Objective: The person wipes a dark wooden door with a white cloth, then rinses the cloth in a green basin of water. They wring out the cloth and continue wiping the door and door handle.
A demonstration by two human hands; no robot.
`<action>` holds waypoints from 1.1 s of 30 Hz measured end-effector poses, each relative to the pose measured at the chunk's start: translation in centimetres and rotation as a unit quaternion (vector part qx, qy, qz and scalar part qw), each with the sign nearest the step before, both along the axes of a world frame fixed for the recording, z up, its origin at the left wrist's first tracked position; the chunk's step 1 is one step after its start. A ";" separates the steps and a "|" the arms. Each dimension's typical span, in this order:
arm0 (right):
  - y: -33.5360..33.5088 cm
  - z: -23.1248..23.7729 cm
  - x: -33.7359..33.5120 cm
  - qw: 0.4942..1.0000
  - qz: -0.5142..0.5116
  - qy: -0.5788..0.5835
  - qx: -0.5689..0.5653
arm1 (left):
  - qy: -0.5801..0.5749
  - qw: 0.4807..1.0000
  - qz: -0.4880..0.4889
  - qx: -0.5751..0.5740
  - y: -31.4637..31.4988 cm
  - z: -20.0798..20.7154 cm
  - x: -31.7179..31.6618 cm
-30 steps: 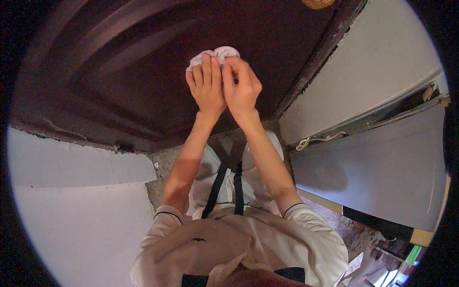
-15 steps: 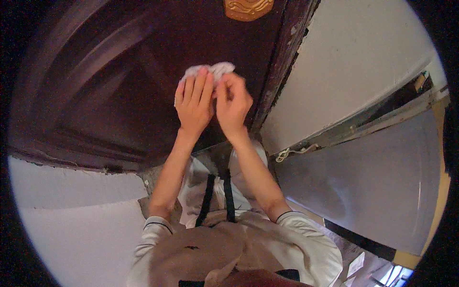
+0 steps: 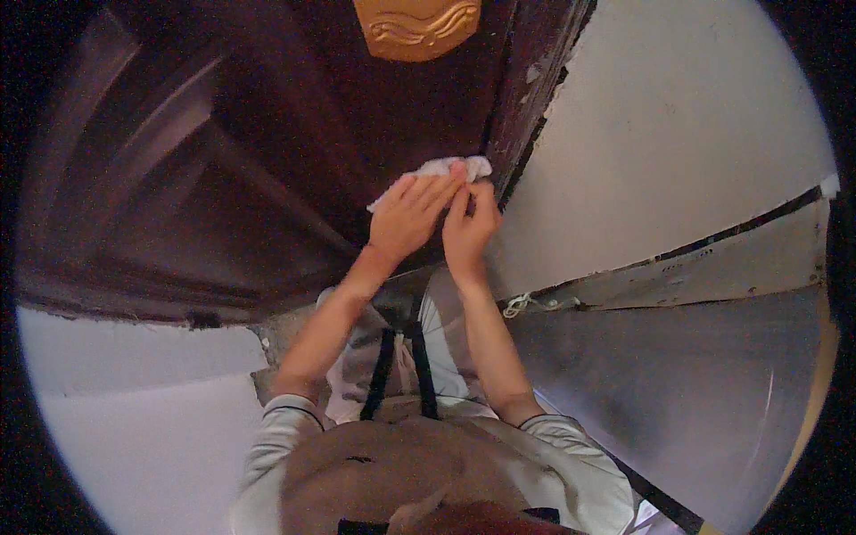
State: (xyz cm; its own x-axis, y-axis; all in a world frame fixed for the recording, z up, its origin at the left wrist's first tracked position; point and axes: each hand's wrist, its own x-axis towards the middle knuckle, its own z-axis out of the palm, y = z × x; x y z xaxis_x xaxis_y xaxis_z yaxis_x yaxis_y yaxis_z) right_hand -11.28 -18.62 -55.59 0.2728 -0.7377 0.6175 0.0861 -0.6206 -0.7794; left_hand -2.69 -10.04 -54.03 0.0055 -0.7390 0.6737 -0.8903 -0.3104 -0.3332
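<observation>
A dark brown door (image 3: pixel 294 134) with moulded, curving panels fills the upper left; a white cloth (image 3: pixel 437 167) lies against it, close to its right edge and below a gold, relief-patterned plate (image 3: pixel 419 31); the left hand (image 3: pixel 406 221) is laid flat over the cloth, fingers extended; the right hand (image 3: pixel 469 234) has bent fingers at the cloth's near side, though whether they grip it I cannot tell; along the door's right edge runs a scuffed frame (image 3: pixel 531 80), then a pale wall (image 3: pixel 678 134); beneath that wall are a grey panel (image 3: pixel 660 374) and a knotted, whitish cord (image 3: pixel 517 306).
</observation>
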 end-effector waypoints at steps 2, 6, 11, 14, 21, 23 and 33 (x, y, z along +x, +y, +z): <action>0.2 -0.4 0.0 0.999 -0.017 0.018 -0.034 | 0.001 1.000 0.003 -0.013 -0.1 -1.7 0.2; 0.0 -1.3 -0.6 0.998 -0.009 0.037 -0.050 | 0.034 0.999 0.018 -0.016 -0.4 -3.0 -0.6; -0.2 -3.7 -0.1 0.997 -0.003 0.056 -0.053 | 0.010 0.999 0.034 0.012 0.1 -4.5 -0.6; 1.1 -4.7 0.4 0.997 0.013 0.049 -0.055 | 0.082 0.997 0.000 0.014 1.9 -4.6 -0.1; 8.5 -4.7 4.0 0.989 0.133 -0.018 -0.065 | 0.100 0.988 0.089 -0.073 10.8 -3.7 1.0; 10.4 -4.0 5.5 0.986 0.133 -0.024 -0.094 | 0.102 0.989 0.086 -0.058 13.3 -4.0 1.5; 14.7 -6.1 6.6 0.974 0.167 0.021 -0.150 | 0.201 0.968 0.120 -0.088 17.7 -7.2 1.2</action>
State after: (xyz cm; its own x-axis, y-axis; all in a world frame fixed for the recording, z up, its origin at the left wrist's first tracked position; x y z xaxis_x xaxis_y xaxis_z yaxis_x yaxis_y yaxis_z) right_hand -4.63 -3.89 -61.66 0.4960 -0.3922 0.7747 0.2940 -0.7637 -0.5748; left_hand -1.44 7.69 -61.25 0.4506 -0.5574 0.6973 -0.8325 -0.5445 0.1027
